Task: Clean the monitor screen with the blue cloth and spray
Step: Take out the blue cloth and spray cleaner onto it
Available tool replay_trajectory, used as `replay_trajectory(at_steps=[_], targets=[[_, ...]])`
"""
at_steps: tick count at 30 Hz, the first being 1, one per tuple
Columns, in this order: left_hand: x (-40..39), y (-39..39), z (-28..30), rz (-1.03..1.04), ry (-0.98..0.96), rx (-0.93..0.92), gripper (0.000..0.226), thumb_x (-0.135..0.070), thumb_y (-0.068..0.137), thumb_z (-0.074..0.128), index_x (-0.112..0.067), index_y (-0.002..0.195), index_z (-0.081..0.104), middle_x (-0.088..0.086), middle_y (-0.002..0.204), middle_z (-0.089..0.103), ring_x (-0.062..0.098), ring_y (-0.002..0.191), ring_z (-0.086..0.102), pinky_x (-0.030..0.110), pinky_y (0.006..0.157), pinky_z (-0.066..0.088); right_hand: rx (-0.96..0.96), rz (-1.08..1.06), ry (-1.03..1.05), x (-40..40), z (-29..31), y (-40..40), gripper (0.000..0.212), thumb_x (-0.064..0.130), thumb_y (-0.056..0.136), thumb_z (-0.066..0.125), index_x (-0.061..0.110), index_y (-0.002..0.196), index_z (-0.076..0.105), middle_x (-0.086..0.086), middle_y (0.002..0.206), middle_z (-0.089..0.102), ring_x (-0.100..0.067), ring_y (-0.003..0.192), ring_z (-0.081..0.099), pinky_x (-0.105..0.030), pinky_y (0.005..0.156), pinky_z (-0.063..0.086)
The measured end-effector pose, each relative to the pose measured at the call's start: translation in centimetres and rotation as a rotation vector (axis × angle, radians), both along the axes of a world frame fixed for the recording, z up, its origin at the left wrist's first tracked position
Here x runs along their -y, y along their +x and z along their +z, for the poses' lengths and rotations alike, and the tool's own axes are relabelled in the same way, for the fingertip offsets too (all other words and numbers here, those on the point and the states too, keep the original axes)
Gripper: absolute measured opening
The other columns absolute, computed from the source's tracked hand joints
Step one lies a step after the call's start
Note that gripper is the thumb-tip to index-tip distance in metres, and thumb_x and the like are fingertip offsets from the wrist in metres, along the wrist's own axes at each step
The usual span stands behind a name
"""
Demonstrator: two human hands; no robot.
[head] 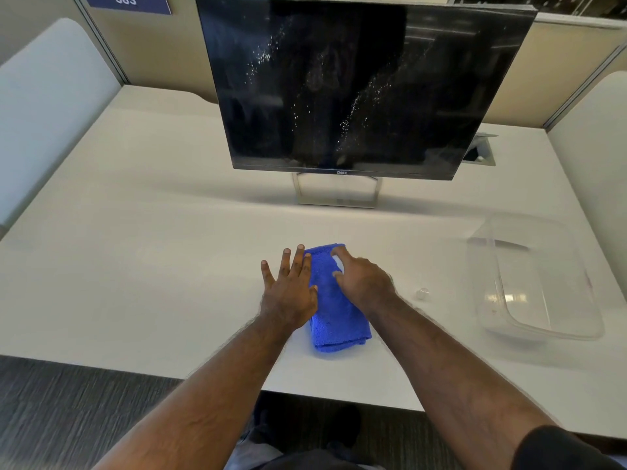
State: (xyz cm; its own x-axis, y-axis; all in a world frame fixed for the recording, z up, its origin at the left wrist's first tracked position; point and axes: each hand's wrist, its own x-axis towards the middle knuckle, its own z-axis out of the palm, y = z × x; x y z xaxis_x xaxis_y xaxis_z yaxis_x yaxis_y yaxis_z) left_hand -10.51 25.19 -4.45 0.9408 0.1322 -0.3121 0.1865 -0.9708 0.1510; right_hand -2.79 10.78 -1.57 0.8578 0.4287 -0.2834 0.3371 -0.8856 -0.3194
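Observation:
The black monitor (356, 86) stands at the back of the desk, its dark screen speckled with spray droplets in two streaks. A folded blue cloth (336, 320) lies on the desk near the front edge. My left hand (288, 290) lies flat with fingers spread, touching the cloth's left edge. My right hand (363, 283) rests over the cloth's far right part, curled around a small white spray bottle (338, 264), of which only a bit shows between the fingers.
A clear plastic bin (573, 320) sits on the white desk (135, 266) at the right. A small clear cap (421, 294) lies between the bin and my right hand. Partition walls enclose the desk. A cable hatch (480, 152) is behind the monitor's right corner.

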Motion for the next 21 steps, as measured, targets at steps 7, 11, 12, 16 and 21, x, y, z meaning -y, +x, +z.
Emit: replay_trajectory(at_steps=[7, 11, 12, 16, 21], targets=[[-0.2, 0.1, -0.1, 0.0, 0.013, -0.006, 0.065, -0.036, 0.104, 0.024, -0.015, 0.159, -0.003, 0.001, 0.167, -0.014, 0.026, 0.153, -0.012, 0.064, 0.116, -0.003, 0.025, 0.015, 0.039, -2.3, -0.2, -0.2, 0.023, 0.028, 0.101, 0.037, 0.027, 0.123, 0.041, -0.001, 0.081, 0.057, -0.024, 0.071, 0.054, -0.032, 0.062, 0.039], [-0.1, 0.1, 0.0, -0.043, 0.052, 0.025, 0.065, -0.036, 0.104, 0.025, -0.016, 0.16, -0.002, 0.001, 0.167, -0.012, 0.027, 0.154, -0.011, 0.064, 0.116, -0.003, -0.004, 0.036, 0.044, -1.8, -0.4, -0.2, 0.022, 0.026, 0.101, 0.034, 0.028, 0.119, 0.046, -0.001, 0.082, 0.06, -0.024, 0.073, 0.056, -0.031, 0.062, 0.038], [0.0, 0.2, 0.1, -0.043, 0.049, 0.025, 0.065, -0.035, 0.103, 0.026, -0.016, 0.16, -0.001, 0.001, 0.167, -0.012, 0.026, 0.154, -0.011, 0.064, 0.116, -0.003, 0.001, 0.035, 0.058, -1.5, -0.4, -0.1, 0.022, 0.027, 0.101, 0.034, 0.03, 0.12, 0.045, -0.002, 0.083, 0.062, -0.025, 0.074, 0.059, -0.031, 0.062, 0.041], [0.2, 0.7, 0.2, -0.022, 0.042, 0.011, 0.066, -0.034, 0.103, 0.027, -0.015, 0.159, 0.0, 0.001, 0.168, -0.009, 0.027, 0.154, -0.009, 0.065, 0.117, -0.003, -0.009, 0.053, 0.214, 0.4, 0.3, 0.1, 0.042, 0.037, 0.097, 0.041, 0.044, 0.137, 0.029, 0.002, 0.12, 0.063, -0.024, 0.101, 0.063, -0.04, 0.083, 0.051], [-0.1, 2.1, 0.3, 0.021, 0.018, -0.024, 0.066, -0.037, 0.103, 0.029, -0.015, 0.159, 0.003, 0.002, 0.168, -0.001, 0.027, 0.154, -0.005, 0.065, 0.116, -0.005, -0.002, -0.234, 0.639, 5.3, 1.2, 2.7, 0.056, 0.029, 0.096, 0.053, 0.02, 0.147, 0.032, -0.003, 0.134, 0.054, -0.017, 0.115, 0.056, -0.027, 0.098, 0.039]])
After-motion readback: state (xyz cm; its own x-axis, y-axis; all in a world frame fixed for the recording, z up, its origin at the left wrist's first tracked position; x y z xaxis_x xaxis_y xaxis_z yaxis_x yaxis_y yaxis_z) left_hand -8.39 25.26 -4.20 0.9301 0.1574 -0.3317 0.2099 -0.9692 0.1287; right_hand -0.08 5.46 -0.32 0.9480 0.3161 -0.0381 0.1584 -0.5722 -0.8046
